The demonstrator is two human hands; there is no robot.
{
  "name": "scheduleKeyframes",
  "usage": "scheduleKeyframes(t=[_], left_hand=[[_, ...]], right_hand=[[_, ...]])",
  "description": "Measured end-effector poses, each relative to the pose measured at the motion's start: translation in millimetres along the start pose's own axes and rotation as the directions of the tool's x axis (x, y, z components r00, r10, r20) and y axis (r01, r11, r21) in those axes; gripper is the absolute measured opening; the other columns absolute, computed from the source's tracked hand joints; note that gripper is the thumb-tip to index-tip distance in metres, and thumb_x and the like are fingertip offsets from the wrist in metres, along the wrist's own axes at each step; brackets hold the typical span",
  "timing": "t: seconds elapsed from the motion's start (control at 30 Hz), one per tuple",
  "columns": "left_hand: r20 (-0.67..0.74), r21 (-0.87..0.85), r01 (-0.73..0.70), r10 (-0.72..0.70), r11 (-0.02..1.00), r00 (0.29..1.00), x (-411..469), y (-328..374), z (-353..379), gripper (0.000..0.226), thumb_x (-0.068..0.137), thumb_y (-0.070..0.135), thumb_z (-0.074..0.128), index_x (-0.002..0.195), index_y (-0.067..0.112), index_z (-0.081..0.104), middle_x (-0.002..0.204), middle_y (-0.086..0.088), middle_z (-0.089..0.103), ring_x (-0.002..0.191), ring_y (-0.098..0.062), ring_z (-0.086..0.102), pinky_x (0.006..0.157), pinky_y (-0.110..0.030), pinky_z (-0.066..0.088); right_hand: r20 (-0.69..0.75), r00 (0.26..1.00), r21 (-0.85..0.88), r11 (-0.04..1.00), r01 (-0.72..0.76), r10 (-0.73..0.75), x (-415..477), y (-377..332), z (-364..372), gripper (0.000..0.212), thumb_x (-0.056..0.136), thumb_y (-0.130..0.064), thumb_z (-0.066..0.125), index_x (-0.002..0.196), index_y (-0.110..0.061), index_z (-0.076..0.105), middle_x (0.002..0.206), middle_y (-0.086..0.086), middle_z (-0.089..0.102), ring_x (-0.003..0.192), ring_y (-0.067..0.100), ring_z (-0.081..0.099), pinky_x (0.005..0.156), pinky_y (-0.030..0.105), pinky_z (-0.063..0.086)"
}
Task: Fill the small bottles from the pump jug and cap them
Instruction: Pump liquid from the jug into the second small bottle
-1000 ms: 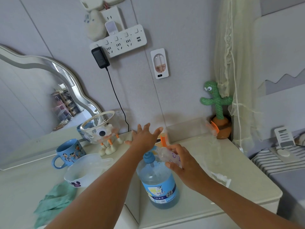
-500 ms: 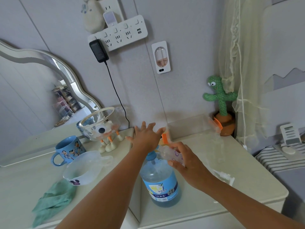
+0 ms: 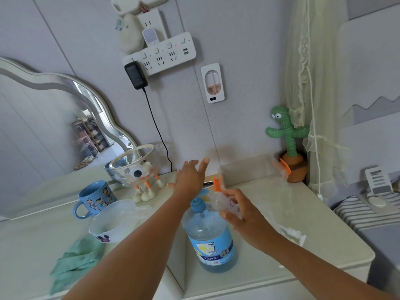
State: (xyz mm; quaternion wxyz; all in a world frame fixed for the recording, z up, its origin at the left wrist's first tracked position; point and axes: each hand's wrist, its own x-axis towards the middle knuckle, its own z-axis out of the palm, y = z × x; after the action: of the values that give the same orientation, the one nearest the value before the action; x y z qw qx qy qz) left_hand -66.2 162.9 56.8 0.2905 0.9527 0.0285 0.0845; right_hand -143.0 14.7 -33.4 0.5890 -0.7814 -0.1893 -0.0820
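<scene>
On the pale worktop (image 3: 324,234), near its front edge, the pump jug (image 3: 211,241) is standing upright, holding blue liquid in its lower part. The left hand (image 3: 190,177) is reaching out over the jug's blue pump head (image 3: 198,205) with its fingers spread wide and straight, gripping nothing; whether the wrist is touching the pump cannot be told. The right hand (image 3: 244,215) is curling its fingers round a small clear bottle (image 3: 225,204), holding it tilted just right of the pump head, by the spout. Farther back, a clear box (image 3: 246,169) with orange clips is sitting against the wall, and a green cactus toy (image 3: 285,131) is standing in the far right corner. To the left, a blue mug (image 3: 95,199), a white bowl (image 3: 112,226) and a green cloth (image 3: 75,260) are lying well apart from the jug.
</scene>
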Motion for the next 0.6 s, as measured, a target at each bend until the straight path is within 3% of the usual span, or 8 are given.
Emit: scheduleKeyframes(t=[0.23, 0.43, 0.5, 0.6], left_hand=[[-0.045, -0.053, 0.035, -0.037, 0.998, 0.998, -4, 1, -3, 0.074, 0.095, 0.068, 0.023, 0.139, 0.015, 0.049, 0.135, -0.012, 0.056, 0.128, -0.032, 0.049, 0.113, -0.06, 0.026], [-0.061, -0.053, 0.03, -0.033, 0.998, 0.998, -8, 2, -6, 0.073, 0.095, 0.067, 0.022, 0.128, 0.012, 0.056, 0.108, -0.008, 0.058, 0.118, -0.033, 0.054, 0.111, -0.062, 0.027], [-0.053, -0.034, 0.022, -0.024, 0.999, 0.998, -8, 3, -7, 0.07, 0.096, 0.066, 0.021, 0.115, 0.011, 0.059, 0.099, -0.006, 0.055, 0.111, -0.034, 0.055, 0.109, -0.062, 0.029], [-0.048, -0.025, 0.013, -0.014, 1.0, 0.999, -6, 4, -8, 0.06, 0.097, 0.065, 0.021, 0.08, 0.016, 0.052, 0.079, -0.001, 0.052, 0.095, -0.029, 0.053, 0.108, -0.062, 0.03]], right_hand=[[0.044, 0.998, 0.1, 0.994, -0.045, 0.041, -2, -7, -2, 0.04, 0.092, -0.03, 0.058, 0.126, -0.033, 0.038, 0.119, -0.011, 0.049, 0.101, -0.002, 0.052, 0.065, 0.006, 0.046], [0.086, 0.986, 0.322, 0.932, -0.166, 0.146, -5, -11, -9, 0.041, 0.09, -0.031, 0.061, 0.126, -0.03, 0.042, 0.117, -0.007, 0.053, 0.103, 0.011, 0.059, 0.064, 0.019, 0.054], [0.096, 0.984, 0.388, 0.905, -0.177, 0.152, -6, -14, -13, 0.041, 0.088, -0.036, 0.063, 0.125, -0.031, 0.045, 0.117, -0.009, 0.055, 0.102, 0.009, 0.061, 0.067, 0.022, 0.055], [0.113, 0.983, 0.445, 0.877, -0.18, 0.144, -8, -17, -21, 0.049, 0.079, -0.046, 0.067, 0.122, -0.035, 0.048, 0.114, -0.012, 0.057, 0.099, 0.005, 0.063, 0.069, 0.026, 0.056]])
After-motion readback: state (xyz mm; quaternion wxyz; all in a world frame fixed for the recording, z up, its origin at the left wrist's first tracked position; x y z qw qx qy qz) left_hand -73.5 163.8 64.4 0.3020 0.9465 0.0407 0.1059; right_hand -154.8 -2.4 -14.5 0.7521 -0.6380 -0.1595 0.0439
